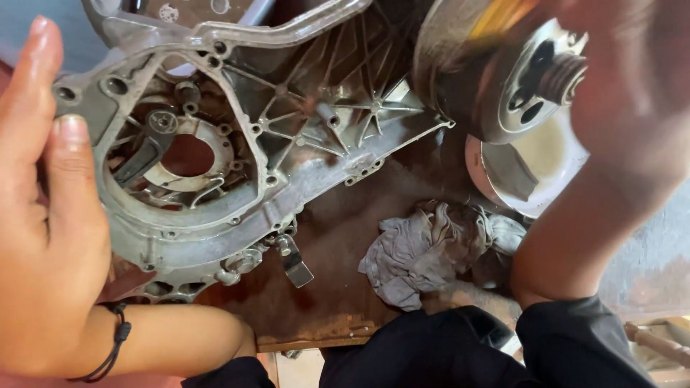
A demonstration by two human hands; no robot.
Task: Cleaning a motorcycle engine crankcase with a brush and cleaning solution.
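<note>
A large grey aluminium engine casing lies on a rusty brown board, with a round opening on its left and ribbed webbing toward the right. My left hand is at the casing's left rim, fingers spread and holding nothing; a black cord bracelet is on the wrist. My right hand, blurred at the upper right, grips a round metal pulley drum with a threaded shaft sticking out of its hub. It holds the drum above the casing's right end.
A crumpled grey rag lies on the board right of the casing. A white bowl sits under the drum. A small metal lever juts from the casing's lower edge. My dark-clothed knees fill the bottom edge.
</note>
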